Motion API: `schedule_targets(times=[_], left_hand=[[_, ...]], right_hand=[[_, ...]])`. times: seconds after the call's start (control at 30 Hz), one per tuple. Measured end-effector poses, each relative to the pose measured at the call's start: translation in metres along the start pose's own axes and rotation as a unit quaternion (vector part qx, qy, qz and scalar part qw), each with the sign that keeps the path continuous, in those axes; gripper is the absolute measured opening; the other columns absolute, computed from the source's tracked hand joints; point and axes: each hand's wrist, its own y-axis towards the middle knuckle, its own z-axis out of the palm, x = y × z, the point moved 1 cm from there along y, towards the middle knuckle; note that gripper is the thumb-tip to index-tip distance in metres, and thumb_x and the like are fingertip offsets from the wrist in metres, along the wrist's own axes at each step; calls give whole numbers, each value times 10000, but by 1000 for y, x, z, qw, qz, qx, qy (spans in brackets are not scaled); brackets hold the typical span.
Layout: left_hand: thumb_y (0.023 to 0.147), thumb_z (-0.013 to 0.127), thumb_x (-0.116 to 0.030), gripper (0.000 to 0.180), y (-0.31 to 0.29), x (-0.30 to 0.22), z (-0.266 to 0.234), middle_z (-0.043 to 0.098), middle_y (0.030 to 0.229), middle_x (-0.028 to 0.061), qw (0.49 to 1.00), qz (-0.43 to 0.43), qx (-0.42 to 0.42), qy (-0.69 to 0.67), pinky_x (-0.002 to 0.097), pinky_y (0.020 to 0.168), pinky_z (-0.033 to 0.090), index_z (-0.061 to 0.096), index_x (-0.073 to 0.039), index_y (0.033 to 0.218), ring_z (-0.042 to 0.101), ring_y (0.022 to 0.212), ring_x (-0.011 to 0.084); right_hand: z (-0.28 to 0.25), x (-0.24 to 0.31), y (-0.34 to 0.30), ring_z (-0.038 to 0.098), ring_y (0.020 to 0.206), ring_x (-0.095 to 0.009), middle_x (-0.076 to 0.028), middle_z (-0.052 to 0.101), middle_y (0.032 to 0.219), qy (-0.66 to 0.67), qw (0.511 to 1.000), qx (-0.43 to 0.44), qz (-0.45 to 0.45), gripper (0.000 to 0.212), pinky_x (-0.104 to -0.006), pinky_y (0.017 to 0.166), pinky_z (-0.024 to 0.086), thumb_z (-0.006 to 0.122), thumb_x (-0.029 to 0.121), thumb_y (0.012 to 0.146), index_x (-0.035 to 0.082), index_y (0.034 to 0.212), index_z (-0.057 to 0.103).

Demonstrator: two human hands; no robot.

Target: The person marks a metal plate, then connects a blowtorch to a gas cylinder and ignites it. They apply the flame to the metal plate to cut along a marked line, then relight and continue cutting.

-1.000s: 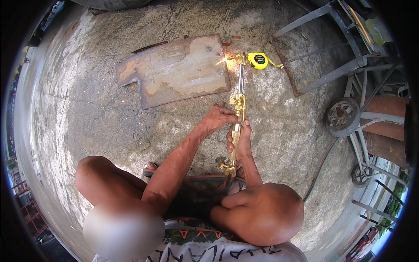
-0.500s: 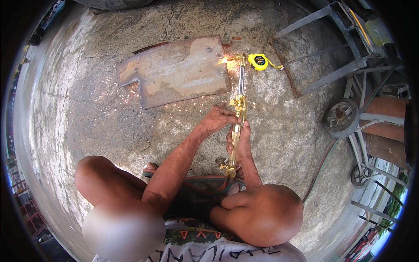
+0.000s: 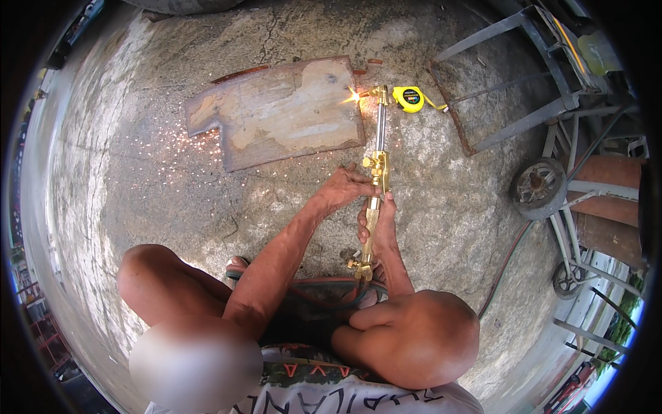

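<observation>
A brass cutting torch [image 3: 381, 127] points away from me, and its bright flame [image 3: 356, 96] meets the right edge of a rusty steel plate [image 3: 283, 110]. The plate lies flat on the concrete, with a notch at its left end. My right hand [image 3: 383, 222] is wrapped round the torch handle from the right. My left hand [image 3: 345, 188] is closed on the torch just below its valves, fingers reaching across from the left. Sparks lie on the floor left of the plate. Right beside the torch tip is a yellow tape measure [image 3: 408, 99].
A metal frame [image 3: 514, 129] stands at the upper right, with a wheeled cart [image 3: 540, 188] below it. Torch hoses [image 3: 324, 281] run across the floor by my feet, and a hose [image 3: 507, 265] leads toward the cart. Part of a tyre [image 3: 183, 5] shows at the top.
The flame stays at the plate's right edge, its glare slightly changed in shape. Sparks left of the plate are denser. Both hands keep nearly the same place.
</observation>
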Motion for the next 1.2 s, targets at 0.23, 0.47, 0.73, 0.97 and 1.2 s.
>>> schedule_targets(times=[0.23,0.47,0.73,0.97,1.2], left_hand=[[776,763,-516,591,0,4,1,585,1382,158,1000,-15,-11,-14,450,1235,105,728,-84,1178,171,1499,373],[772,761,-532,658,-7,-11,-2,547,1412,191,1000,-7,10,12,445,1238,117,701,-46,1211,153,1503,375],[779,755,-534,653,-4,-4,-2,569,1382,201,1000,8,3,-1,465,1240,92,705,-35,1198,175,1496,385],[761,786,-491,617,-4,-3,-2,574,1373,212,999,6,-1,-35,466,1236,109,723,-26,1161,165,1498,388],[743,804,-474,645,-2,0,-2,517,1417,254,999,-2,9,-33,466,1232,132,710,-8,1178,140,1505,380]], right_hand=[[1,0,0,366,342,-117,-10,429,538,-12,1000,0,0,715,-280,315,320,233,774,915,106,819,467],[0,1,-1,373,351,-115,-11,430,543,-9,1000,-8,12,727,-282,323,317,249,795,900,108,817,472],[1,0,-1,377,356,-114,-13,433,543,-14,1000,0,6,739,-278,328,318,251,808,893,108,802,470],[0,-1,-1,386,351,-112,-12,436,539,-5,1000,1,5,729,-276,319,328,270,802,896,106,811,470],[1,-1,-1,384,350,-111,-10,435,541,3,1000,-1,15,715,-274,319,329,278,793,902,109,829,471]])
